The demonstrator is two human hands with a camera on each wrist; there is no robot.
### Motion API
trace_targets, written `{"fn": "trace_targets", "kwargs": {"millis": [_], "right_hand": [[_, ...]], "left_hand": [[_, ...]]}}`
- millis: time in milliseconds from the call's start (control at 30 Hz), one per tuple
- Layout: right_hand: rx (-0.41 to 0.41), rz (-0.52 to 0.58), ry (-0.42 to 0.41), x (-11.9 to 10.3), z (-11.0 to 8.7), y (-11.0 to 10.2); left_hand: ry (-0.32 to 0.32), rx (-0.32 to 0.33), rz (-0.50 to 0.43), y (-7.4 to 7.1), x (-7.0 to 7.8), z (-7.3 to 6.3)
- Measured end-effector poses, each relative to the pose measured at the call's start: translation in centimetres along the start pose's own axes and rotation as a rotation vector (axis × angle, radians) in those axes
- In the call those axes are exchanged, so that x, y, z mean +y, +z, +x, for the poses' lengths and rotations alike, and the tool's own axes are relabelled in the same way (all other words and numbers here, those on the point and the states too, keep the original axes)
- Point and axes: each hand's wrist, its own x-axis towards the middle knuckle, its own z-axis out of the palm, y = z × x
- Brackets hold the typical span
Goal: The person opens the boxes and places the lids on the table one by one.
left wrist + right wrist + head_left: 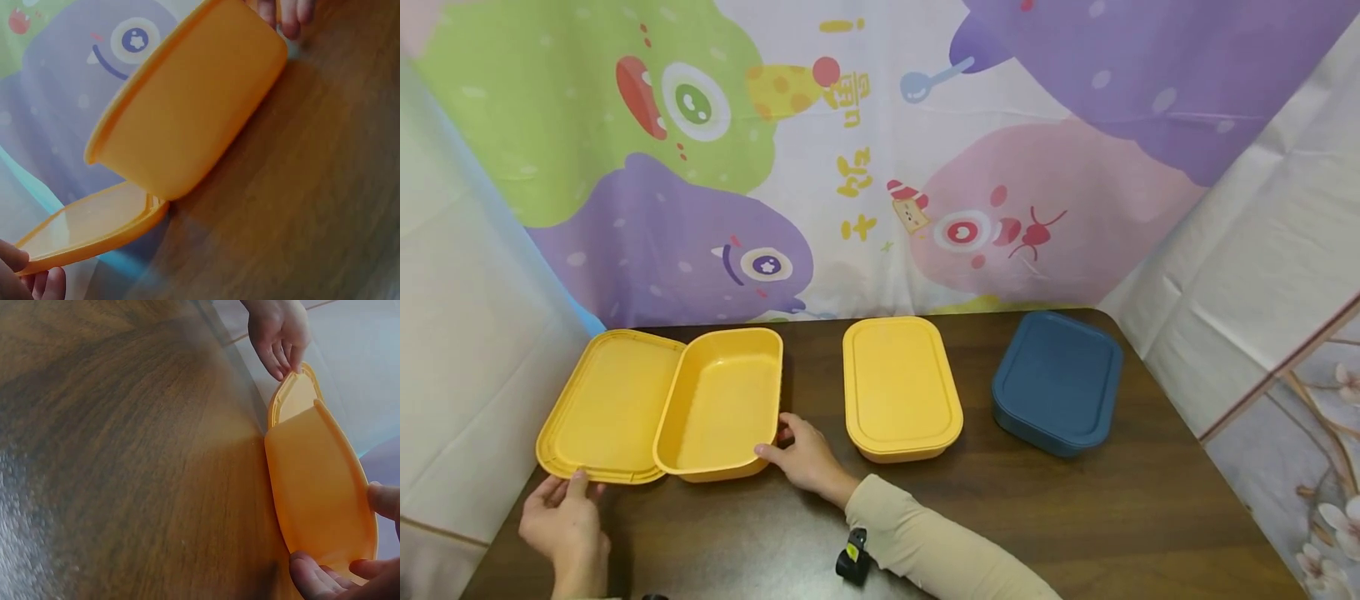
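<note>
At the left of the table in the head view, a yellow lid lies with its grooved underside up. My left hand pinches its near edge, thumb on top and fingers beneath. In the left wrist view the lid slants up from the table toward that hand. Beside it stands an uncovered yellow food container with nothing inside, its left side overlapping the lid. My right hand grips its near right corner, thumb at the rim and fingers along the outer wall.
A second yellow container with its lid on stands mid-table. Farther right is a lidded dark blue container. A cartoon-printed curtain hangs behind the brown wooden table. A small black device sits at the right wrist.
</note>
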Motion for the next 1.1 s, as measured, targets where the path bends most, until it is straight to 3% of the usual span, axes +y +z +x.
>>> {"fn": "trace_targets", "kwargs": {"millis": [267, 800, 1100], "right_hand": [[0.007, -0.019, -0.008, -0.1, 0.0, -0.1], [0.016, -0.053, -0.032, 0.2, 0.3, -0.1], [0.008, -0.074, -0.02, 0.4, 0.3, 0.0]], "left_hand": [[-0.018, -0.002, 0.193, -0.5, 0.2, 0.4], [-0.013, -0.025, 0.315, -0.8, 0.2, 1.2], [-0.007, -0.032, 0.489, -1.2, 0.1, 1.9]]}}
